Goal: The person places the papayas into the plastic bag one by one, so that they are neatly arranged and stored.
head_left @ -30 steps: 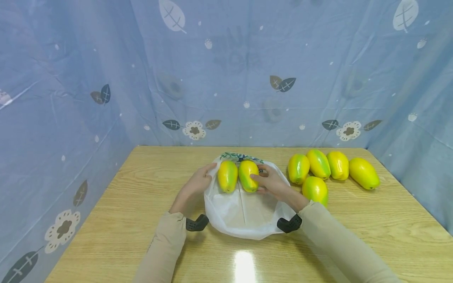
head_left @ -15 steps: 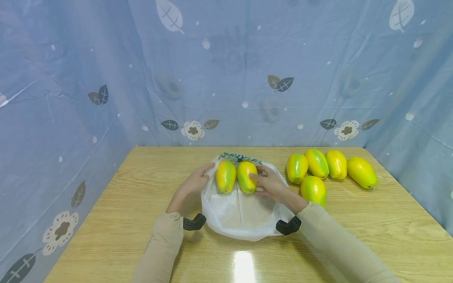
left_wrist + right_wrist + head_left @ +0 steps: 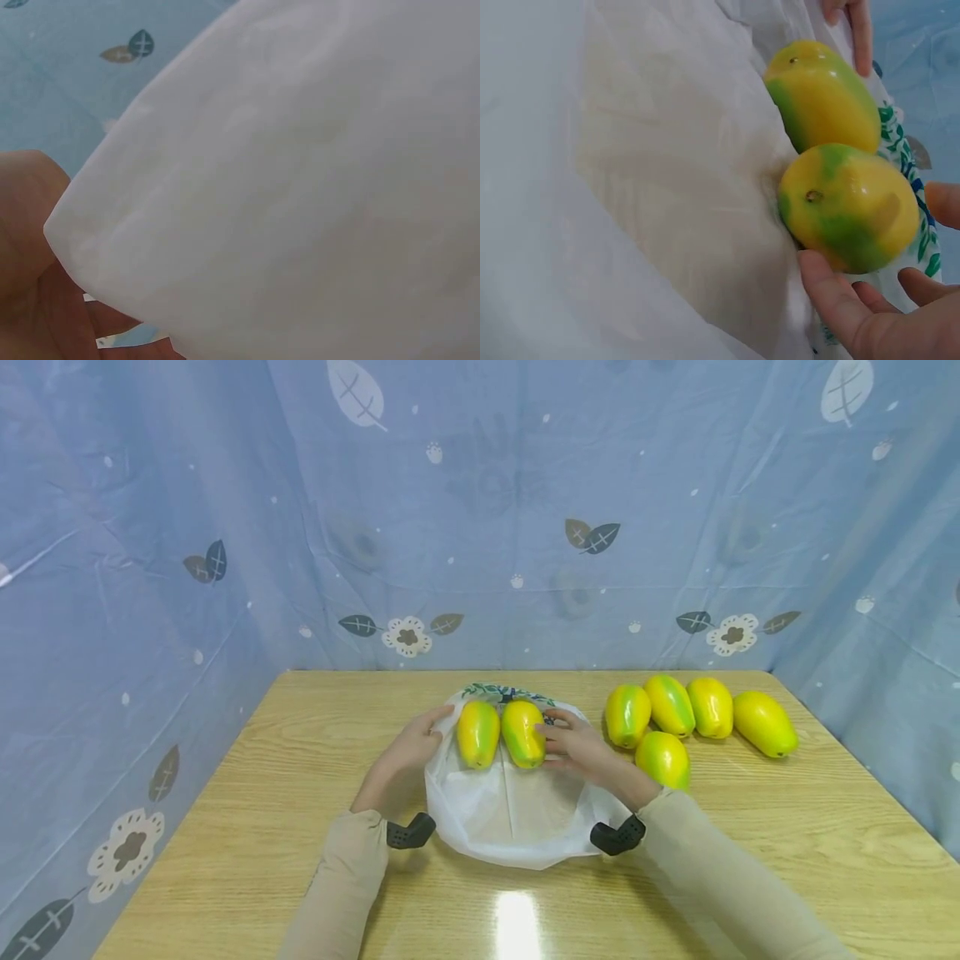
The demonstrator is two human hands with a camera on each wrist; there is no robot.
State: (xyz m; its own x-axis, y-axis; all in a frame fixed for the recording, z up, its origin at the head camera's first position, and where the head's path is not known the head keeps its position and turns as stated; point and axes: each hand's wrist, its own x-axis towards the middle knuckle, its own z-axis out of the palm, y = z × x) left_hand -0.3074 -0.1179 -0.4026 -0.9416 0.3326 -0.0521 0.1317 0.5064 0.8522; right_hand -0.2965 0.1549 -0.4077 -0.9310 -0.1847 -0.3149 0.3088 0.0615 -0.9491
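A white plastic bag [image 3: 480, 835] with a green leaf print lies spread open on the table. Two yellow-green papayas [image 3: 478, 735] stand side by side in its far part. At the bag's left rim, my left hand [image 3: 408, 747] grips the plastic between thumb and fingers; the left wrist view shows the white sheet [image 3: 262, 187] passing into that hand. My right hand [image 3: 581, 747] is around the right-hand papaya [image 3: 847, 210]. Its thumb stands off the fruit in the right wrist view, while a fingertip [image 3: 814, 262] is right at the fruit's lower side.
Several more papayas [image 3: 708, 707] lie grouped on the table to the right of the bag, one of them [image 3: 663, 760] close by my right forearm. A blue patterned curtain [image 3: 480, 527] hangs behind the wooden table [image 3: 300, 777] and along its sides.
My right thumb has drawn back off the right-hand papaya and the fingers have loosened. The left hand keeps its hold on the rim. The whole view has shifted slightly.
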